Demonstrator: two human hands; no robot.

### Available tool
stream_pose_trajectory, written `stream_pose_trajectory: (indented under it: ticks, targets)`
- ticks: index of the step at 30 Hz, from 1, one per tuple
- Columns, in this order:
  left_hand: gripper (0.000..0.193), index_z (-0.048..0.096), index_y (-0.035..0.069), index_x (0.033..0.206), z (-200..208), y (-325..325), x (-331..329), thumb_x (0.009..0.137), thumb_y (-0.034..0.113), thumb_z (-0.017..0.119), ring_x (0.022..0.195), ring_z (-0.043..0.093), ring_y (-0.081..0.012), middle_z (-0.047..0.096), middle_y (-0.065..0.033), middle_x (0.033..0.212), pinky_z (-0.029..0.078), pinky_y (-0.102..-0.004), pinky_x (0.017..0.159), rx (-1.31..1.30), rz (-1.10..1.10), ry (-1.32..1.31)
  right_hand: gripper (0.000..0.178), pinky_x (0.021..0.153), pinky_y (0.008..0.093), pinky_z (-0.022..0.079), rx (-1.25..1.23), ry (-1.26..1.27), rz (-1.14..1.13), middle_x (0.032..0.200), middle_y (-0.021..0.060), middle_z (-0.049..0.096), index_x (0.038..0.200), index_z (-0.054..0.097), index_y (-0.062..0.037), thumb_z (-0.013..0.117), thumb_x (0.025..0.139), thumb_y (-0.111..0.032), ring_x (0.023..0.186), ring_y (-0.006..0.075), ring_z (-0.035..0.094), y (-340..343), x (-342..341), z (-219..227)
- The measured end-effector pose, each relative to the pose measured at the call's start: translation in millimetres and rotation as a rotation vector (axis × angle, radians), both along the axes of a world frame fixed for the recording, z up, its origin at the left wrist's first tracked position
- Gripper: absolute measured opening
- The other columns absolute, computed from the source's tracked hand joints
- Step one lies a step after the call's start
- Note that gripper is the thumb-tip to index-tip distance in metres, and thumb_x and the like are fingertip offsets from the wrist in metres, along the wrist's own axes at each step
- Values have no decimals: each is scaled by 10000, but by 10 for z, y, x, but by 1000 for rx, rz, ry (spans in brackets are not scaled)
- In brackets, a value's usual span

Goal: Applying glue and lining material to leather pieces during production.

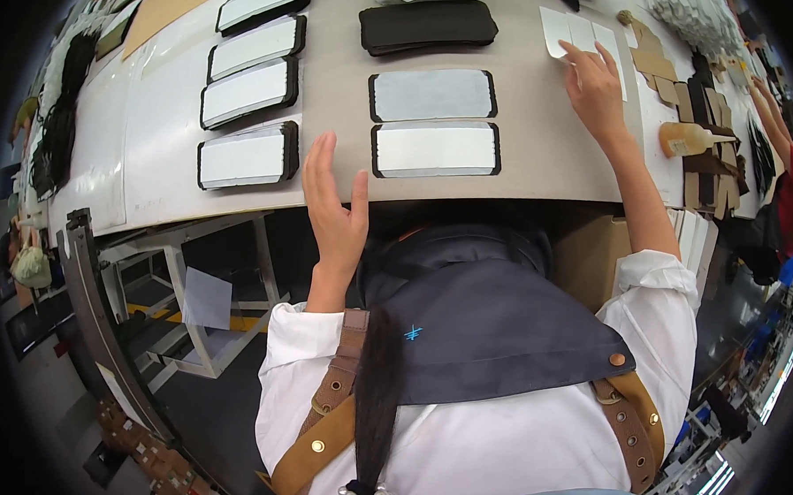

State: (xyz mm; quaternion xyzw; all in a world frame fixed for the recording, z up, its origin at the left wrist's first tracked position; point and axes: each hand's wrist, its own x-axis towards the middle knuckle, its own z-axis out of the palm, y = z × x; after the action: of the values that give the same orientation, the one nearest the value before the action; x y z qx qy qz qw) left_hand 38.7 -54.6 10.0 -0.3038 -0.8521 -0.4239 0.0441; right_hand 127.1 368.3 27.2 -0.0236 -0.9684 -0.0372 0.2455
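My left hand (334,206) is held up at the table's near edge, fingers stretched, thumb apart, nothing in it. To its left is a stack of white-faced pieces with black edges (242,159). Two flat rectangular pieces lie to its right: a white one (436,148) and a grey one (432,95), both with black ends. Behind them rests a stack of black rectangular pieces (427,27). My right hand (595,93) reaches to the right, its fingers spread over thin white strips (581,31) lying side by side. Its fingertips appear to touch them.
More white-faced stacks (250,90) run back along the left. A yellowish glue bottle (685,138) lies near brown and black pieces (710,181) at right. A bundle of white strips (687,9) is at the far right. A metal frame (186,283) stands below the table.
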Motion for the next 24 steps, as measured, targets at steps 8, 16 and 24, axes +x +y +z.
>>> stream_pose_trajectory:
  ticks: [8, 16, 24]
  targets:
    - [568, 498, 31, 1485, 155, 348, -98, 986, 208, 703, 1406, 490, -293, 523, -137, 1514, 367, -421, 1162, 338, -25, -200, 264, 923, 259, 490, -985, 570, -9, 1037, 22, 687, 1225, 670, 11, 707, 963, 8, 966, 104, 612, -918, 115, 476]
    - [316, 696, 14, 1124, 118, 571, -199, 930, 248, 784, 1024, 605, -119, 700, -6, 1048, 471, -293, 941, 515, -169, -830, 408, 1067, 351, 452, -1303, 118, 134, 1227, 93, 697, 1304, 631, -1, 772, 926, -62, 1150, 175, 628, -1401, 155, 359]
    - [254, 721, 14, 1081, 137, 506, -313, 950, 226, 768, 789, 522, -44, 665, 32, 917, 447, -228, 728, 445, -155, -894, 711, 1248, 531, 183, -347, -27, 304, 1285, 60, 670, 1400, 622, -86, 890, 768, -270, 1243, 255, 589, -1429, -59, 343]
